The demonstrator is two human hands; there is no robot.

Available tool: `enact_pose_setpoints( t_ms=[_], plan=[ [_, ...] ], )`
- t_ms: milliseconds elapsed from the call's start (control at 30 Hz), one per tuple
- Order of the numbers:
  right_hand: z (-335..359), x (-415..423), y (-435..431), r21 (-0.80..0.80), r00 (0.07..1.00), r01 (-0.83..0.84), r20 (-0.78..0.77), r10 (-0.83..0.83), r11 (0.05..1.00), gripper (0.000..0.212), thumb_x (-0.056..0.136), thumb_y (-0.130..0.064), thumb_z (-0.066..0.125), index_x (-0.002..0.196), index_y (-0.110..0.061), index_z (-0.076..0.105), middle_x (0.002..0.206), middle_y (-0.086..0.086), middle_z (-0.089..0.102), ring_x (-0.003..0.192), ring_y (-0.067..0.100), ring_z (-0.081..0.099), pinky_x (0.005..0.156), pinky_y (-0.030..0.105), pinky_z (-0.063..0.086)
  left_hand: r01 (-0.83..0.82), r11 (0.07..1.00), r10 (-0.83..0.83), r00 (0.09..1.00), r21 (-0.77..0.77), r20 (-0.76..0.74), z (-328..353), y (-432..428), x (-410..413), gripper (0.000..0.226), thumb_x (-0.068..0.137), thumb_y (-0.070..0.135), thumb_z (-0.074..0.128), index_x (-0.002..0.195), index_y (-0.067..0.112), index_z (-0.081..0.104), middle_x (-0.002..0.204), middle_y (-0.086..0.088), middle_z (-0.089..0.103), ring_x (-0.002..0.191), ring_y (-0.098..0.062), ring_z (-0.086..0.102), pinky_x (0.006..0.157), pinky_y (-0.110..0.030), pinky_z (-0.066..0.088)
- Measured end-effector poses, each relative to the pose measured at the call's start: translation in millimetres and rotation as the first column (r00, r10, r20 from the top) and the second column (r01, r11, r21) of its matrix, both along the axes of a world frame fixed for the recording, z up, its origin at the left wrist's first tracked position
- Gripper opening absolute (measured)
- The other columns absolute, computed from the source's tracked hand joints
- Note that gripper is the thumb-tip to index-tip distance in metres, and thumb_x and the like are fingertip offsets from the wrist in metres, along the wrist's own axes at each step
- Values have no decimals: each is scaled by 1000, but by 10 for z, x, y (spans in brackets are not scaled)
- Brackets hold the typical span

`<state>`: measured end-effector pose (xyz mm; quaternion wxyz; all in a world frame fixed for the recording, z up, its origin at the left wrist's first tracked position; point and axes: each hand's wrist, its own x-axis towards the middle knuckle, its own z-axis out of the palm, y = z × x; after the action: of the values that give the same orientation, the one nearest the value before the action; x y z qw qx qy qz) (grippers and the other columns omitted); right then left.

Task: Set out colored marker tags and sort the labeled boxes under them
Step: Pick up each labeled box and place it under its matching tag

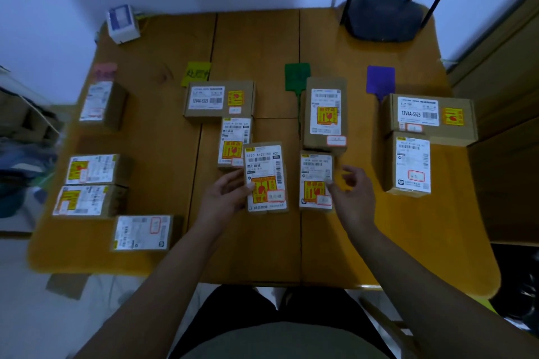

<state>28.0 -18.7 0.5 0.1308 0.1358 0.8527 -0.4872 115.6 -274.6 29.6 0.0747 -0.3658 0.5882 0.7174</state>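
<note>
1. Four colored tags lie in a row across our wooden table (163, 46): a pink tag (105, 70) at the far left, then a yellow tag (197, 72) with dark writing, a green tag (297, 76) and a purple tag (380, 79).
2. Below the pink tag we see a column of four labeled boxes: the top box (100, 102) just under the tag, two boxes stacked close together at (92, 169) and (86, 200), and a lowest box (143, 232) offset to the right near the table's front edge.
3. Under the yellow tag sits a wide box (218, 100) marked 12V4A-5525, with a narrower box (235, 141) touching its lower right.
4. Our left hand (227, 195) grips a third box (266, 178) by its left edge, thumb on the label; this box overlaps the lower corner of the narrower one.
5. Under the green tag a tall box (326, 114) stands, with a small box (316, 181) just below it.
6. Our right hand (354, 189) is loosely curled, fingers spread, at the right edge of that small box; we cannot tell whether it touches the box.
7. Under the purple tag a wide box (431, 118) lies, with an upright box (408, 165) touching its lower left.
8. A black router (383, 19) sits at the far right corner, and a small white-and-blue carton (122, 23) at the far left corner.
</note>
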Motion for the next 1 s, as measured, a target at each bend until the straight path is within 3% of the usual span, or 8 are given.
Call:
enact_pose_setpoints(
  t_ms=[100,233,300,400,567,733,1000],
  plan=[
    [318,-7,-167,-257,989,-133,23,143,957,38,96,-39,73,131,-28,63,119,-4,68,111,15,66,92,42,59,4,1000,-4,999,4,-48,141,5,-43,44,85,20,83,124,33,68,117,5,78,106,-16,76,82,-33,64],
    [710,-43,-457,-538,926,-251,110,362,805,52,100,-38,69,148,-28,53,138,2,64,120,19,68,90,33,62,16,1000,-19,993,-25,-114,392,-1,-104,45,87,21,82,130,27,68,119,2,78,105,-19,77,82,-36,64],
    [835,-62,-552,-564,929,-270,61,365,780,53,101,-28,69,150,-24,51,139,4,63,119,19,69,85,29,64,0,999,-5,989,-36,-145,517,-31,-131,41,88,18,81,126,26,70,118,-2,78,106,-22,77,84,-38,63],
    [949,-90,-626,-560,932,-297,6,363,773,57,98,-23,72,151,-21,51,136,2,64,120,19,69,91,36,64,-27,999,22,982,-29,-185,700,-99,-139,34,89,13,79,119,28,72,115,-4,79,104,-24,77,79,-35,64],
    [1032,-55,-709,-590,913,-339,-17,408,733,57,97,-21,73,150,-21,52,137,2,64,117,16,69,81,28,64,-71,997,61,980,-43,-188,890,-150,-27,36,94,13,73,129,23,68,121,-5,77,103,-22,77,77,-32,64],
    [1106,-13,-832,-593,899,-355,-4,438,723,52,98,-19,72,147,-19,54,139,5,65,120,23,70,94,44,63,-111,993,102,976,-39,-190,975,-181,102,34,100,12,63,133,20,65,112,-3,79,96,-18,79,73,-27,64],
    [1129,67,-1223,-616,863,-414,-30,505,671,44,97,-23,74,138,-28,60,133,0,68,111,16,75,80,28,64,-204,975,180,959,-92,-220,1101,-494,351,36,101,12,63,137,13,65,120,-11,77,108,-25,76,88,-38,63]
  ],
)
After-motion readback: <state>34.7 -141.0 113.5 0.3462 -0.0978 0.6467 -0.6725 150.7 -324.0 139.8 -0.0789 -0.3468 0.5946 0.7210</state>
